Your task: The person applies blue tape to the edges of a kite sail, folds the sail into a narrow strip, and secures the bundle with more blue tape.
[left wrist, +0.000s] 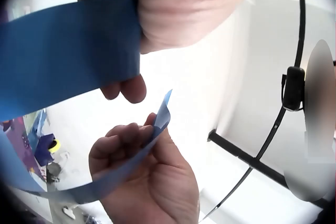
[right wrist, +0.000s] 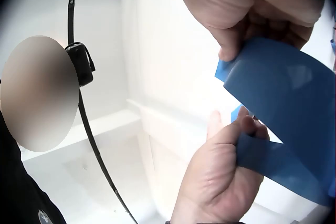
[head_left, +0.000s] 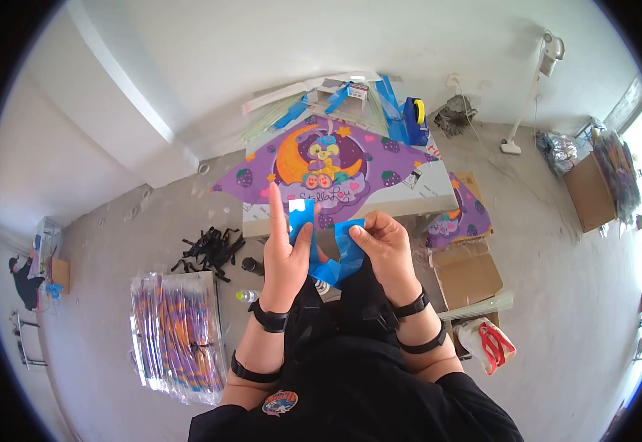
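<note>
A strip of blue tape (head_left: pixel 348 254) hangs in a loop between both hands, in front of the body. My left hand (head_left: pixel 286 261) pinches one end, its index finger pointing straight up. At the other end, my right hand (head_left: pixel 389 250) grips the tape between thumb and curled fingers. In the left wrist view the tape (left wrist: pixel 68 50) curves broadly from the left hand round to the right hand (left wrist: pixel 149 182). The right wrist view shows the tape (right wrist: pixel 283 87) bending down and back towards the left hand (right wrist: pixel 210 182). Beyond the hands lies a purple printed panel (head_left: pixel 236 180) with a cartoon figure.
The panel covers much of a white table (head_left: pixel 431 195). A blue tape dispenser (head_left: pixel 417 121) stands at its far right. Black straps (head_left: pixel 214 250) lie on the floor at left, near wrapped packages (head_left: pixel 177 331). Cardboard boxes (head_left: pixel 468 276) stand at right; another person (head_left: pixel 25 283) is far left.
</note>
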`<state>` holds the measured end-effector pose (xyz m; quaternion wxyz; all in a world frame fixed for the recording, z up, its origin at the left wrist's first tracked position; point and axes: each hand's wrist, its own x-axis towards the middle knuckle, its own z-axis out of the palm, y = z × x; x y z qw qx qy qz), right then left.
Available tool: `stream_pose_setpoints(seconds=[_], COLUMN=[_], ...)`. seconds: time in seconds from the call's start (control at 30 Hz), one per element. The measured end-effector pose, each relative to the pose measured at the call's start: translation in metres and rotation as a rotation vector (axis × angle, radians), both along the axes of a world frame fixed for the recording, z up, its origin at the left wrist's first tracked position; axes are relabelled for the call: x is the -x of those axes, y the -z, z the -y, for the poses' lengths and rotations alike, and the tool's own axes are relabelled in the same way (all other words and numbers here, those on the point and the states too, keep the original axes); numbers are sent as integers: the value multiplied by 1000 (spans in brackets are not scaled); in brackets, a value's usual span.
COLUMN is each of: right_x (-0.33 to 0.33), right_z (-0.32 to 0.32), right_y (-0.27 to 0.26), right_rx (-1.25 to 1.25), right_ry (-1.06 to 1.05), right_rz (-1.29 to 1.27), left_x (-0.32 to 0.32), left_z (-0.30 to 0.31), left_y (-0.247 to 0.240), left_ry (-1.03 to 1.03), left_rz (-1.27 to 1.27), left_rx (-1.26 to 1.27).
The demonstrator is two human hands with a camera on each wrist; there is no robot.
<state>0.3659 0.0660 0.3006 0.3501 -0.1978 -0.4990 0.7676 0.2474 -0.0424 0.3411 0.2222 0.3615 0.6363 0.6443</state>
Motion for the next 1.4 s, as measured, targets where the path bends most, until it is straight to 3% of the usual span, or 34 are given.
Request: stream_pose_setpoints(seconds=[0.07, 0.13, 0.17, 0.23, 0.5, 0.57, 0.7, 0.8, 0.87, 0.97, 1.4], right_x=[0, -1, -2, -3, 1, 2, 3, 1, 2, 2, -2], right_z=[0, -1, -2, -2, 6, 7, 4, 4, 5, 6, 6], right_y=[0, 1, 1, 1, -12, -11, -2, -2, -4, -3, -6], right_rx=[-16, -31, -16, 1, -5, -25, -80, -81, -47, 10, 121], right_ry=[15, 22, 17, 6, 63, 66, 62, 23, 11, -7, -60], right_rz=[28, 58, 21, -13, 43, 55, 79, 53, 26, -37, -137], left_x=[4, 16, 12, 1, 0, 0, 4, 3, 3, 2, 0], left_z=[1, -3, -1, 2, -1, -1, -2, -2, -1, -1, -4], left_y=[7, 16, 13, 2, -3, -2, 1, -1, 0, 3, 6], left_ry=[-8, 49, 45, 89, 74, 82, 104, 140, 188, 215, 291], left_rz=[-37, -732, -726, -351, -244, -86, -207, -94, 159, 251, 414], left_rx=[-8, -77, -69, 24, 62, 18, 13, 24, -2, -33, -87])
